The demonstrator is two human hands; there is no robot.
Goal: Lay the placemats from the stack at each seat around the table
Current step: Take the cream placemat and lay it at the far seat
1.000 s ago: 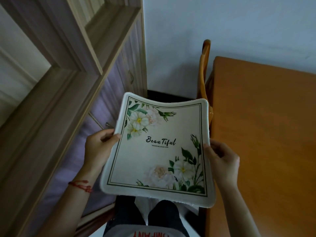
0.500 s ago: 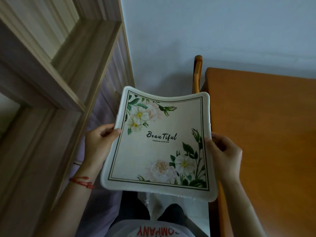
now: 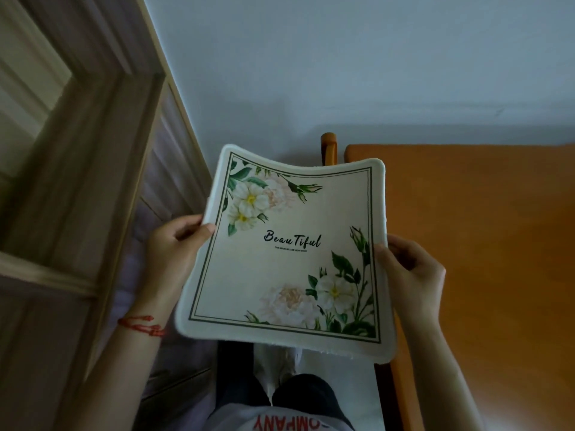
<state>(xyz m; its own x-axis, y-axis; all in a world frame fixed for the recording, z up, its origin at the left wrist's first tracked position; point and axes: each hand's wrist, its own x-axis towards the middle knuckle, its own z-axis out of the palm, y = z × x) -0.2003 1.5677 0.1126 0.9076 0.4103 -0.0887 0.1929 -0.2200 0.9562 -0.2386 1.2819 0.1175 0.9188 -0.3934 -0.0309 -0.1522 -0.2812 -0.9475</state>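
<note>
One placemat [image 3: 286, 256] in my two hands: left hand [image 3: 174, 253] and right hand [image 3: 410, 275] each grip one side edge beside the surface [image 3: 485, 244].

The orange table [image 3: 485, 244] lies bare to the right; a chair back [image 3: 329, 149] stands at its corner, a wooden cabinet [image 3: 77, 213] crowds the left
</note>
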